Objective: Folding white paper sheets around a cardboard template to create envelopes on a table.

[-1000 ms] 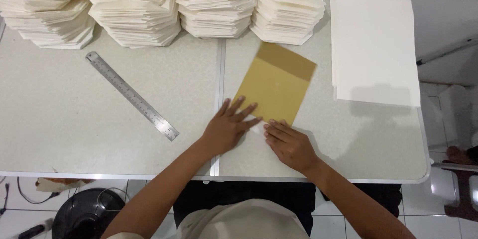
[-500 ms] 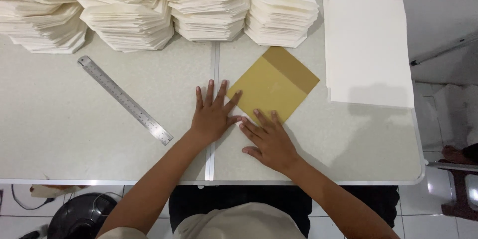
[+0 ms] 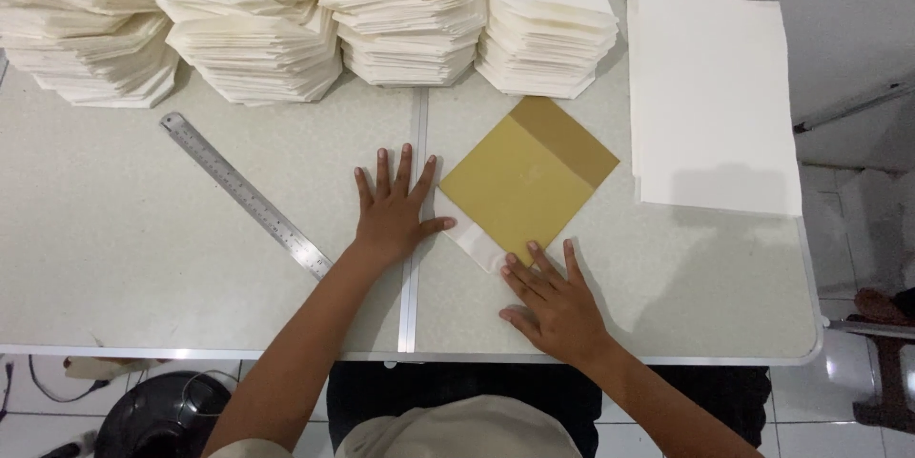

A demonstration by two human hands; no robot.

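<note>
Head view looks straight down on a pale speckled table (image 3: 124, 258) made of two panels with a metal seam running between them. A yellow-brown square card (image 3: 519, 182) lies turned like a diamond just right of the seam, with a darker brown band along its upper right edge. A strip of white paper (image 3: 469, 234) shows from under its lower left edge.

The left hand (image 3: 393, 210) lies flat on the table with fingers spread wide, gripping nothing; its thumb points toward the white strip and seems to touch it, though the contact is hard to judge. The right hand (image 3: 558, 301) is also flat and open, fingers apart, with its fingertips resting at the card's lower corner and on the paper there.

A steel ruler (image 3: 246, 194) lies slanted on the table left of the left hand, just beside the forearm. Four tall stacks of folded cream paper (image 3: 315, 20) stand in a row along the far edge. A flat pile of white sheets (image 3: 710, 96) lies to the right of the card, apart from it.
</note>
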